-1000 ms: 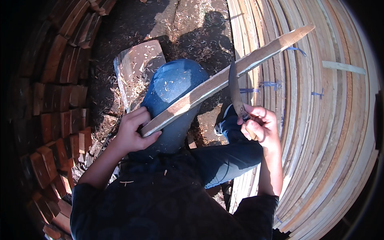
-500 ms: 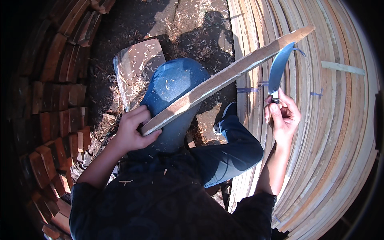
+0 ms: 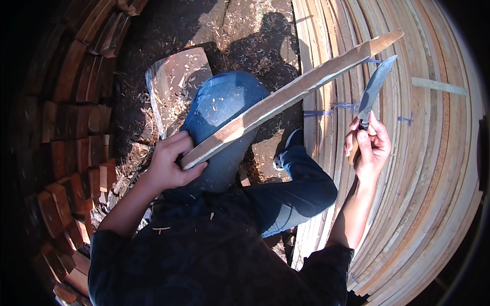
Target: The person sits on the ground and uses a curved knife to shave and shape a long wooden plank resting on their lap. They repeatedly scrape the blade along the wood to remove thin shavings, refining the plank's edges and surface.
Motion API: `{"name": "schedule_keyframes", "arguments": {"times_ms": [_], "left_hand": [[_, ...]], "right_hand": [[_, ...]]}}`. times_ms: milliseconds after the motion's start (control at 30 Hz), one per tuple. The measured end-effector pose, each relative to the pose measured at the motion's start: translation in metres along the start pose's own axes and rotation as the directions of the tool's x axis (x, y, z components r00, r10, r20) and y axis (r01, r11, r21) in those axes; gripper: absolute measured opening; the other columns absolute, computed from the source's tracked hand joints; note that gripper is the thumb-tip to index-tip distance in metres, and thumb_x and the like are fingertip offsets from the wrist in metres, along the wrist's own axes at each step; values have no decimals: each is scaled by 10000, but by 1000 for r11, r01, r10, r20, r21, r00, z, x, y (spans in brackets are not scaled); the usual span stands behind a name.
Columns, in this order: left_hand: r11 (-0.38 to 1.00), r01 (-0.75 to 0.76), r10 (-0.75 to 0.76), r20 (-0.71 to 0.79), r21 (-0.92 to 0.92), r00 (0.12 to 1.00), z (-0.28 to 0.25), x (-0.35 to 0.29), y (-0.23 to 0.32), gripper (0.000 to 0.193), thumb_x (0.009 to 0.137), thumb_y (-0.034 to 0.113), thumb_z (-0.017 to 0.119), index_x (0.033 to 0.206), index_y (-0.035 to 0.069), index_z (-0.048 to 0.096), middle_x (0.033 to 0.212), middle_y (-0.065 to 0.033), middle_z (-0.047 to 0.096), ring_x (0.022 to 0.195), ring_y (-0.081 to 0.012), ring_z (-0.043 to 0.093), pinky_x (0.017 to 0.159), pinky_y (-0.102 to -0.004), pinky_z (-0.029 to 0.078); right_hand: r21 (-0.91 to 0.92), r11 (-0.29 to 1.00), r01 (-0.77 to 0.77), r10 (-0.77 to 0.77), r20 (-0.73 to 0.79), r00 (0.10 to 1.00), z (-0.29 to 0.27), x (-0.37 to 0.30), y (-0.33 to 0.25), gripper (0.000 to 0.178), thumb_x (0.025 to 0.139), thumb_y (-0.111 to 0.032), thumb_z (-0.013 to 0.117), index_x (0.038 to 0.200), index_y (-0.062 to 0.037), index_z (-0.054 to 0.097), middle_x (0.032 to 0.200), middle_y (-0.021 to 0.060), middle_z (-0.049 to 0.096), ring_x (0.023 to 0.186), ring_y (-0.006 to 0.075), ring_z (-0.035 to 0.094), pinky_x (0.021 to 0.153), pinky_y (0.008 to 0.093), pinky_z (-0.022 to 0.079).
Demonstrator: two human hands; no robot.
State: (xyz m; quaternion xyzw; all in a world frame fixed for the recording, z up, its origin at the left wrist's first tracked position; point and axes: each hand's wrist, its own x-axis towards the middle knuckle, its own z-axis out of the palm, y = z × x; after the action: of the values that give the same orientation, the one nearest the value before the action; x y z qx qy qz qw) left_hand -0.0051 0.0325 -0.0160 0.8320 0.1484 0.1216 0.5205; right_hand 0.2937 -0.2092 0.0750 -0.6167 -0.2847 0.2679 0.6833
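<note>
My left hand [image 3: 172,160] is closed round the near end of a long wooden stick [image 3: 280,102]. The stick slants over my thigh up to the far right, and its far end narrows to a cut tip. In my right hand [image 3: 370,148] is a knife [image 3: 376,89], gripped by its wooden handle, with the curved blade pointing up and to the right. A gap shows between the blade and the stick.
Long wooden strips [image 3: 418,168], tied with blue cord, lie stacked along the right. Reddish wood blocks [image 3: 66,163] are piled at the left. A board [image 3: 178,76] scattered with shavings lies beyond my knee [image 3: 229,92]. More shavings cover the dark ground [image 3: 255,30].
My right hand has shifted a little to the right with the knife, and the blade has tilted further right, away from the stick. The left hand and the stick have hardly moved.
</note>
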Motion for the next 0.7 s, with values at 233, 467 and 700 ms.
{"name": "schedule_keyframes", "arguments": {"times_ms": [233,467,700], "left_hand": [[1000,15,-15,6,4,1000,0,-2,0,293,649,118,786,680,32,508,663,-73,444,550,-230,488,500,-332,383],[1000,22,-21,-14,20,1000,1,-3,-1,299,638,111,793,665,35,505,662,-64,452,553,-214,494,502,-319,385],[999,40,-40,-11,6,999,2,-3,-3,331,625,126,796,652,43,477,657,-60,456,558,-208,482,513,-317,373]], "right_hand": [[-131,990,-51,64,95,993,-2,-4,16,374,888,30,645,1255,-10,590,910,111,677,628,69,565,532,208,477],[-255,957,-139,187,176,967,11,-10,20,223,894,5,651,1115,32,661,889,90,690,590,56,542,498,189,425],[-15,984,-178,176,235,956,18,-17,38,496,913,6,614,1347,0,373,912,150,680,560,58,536,465,191,419]]}}
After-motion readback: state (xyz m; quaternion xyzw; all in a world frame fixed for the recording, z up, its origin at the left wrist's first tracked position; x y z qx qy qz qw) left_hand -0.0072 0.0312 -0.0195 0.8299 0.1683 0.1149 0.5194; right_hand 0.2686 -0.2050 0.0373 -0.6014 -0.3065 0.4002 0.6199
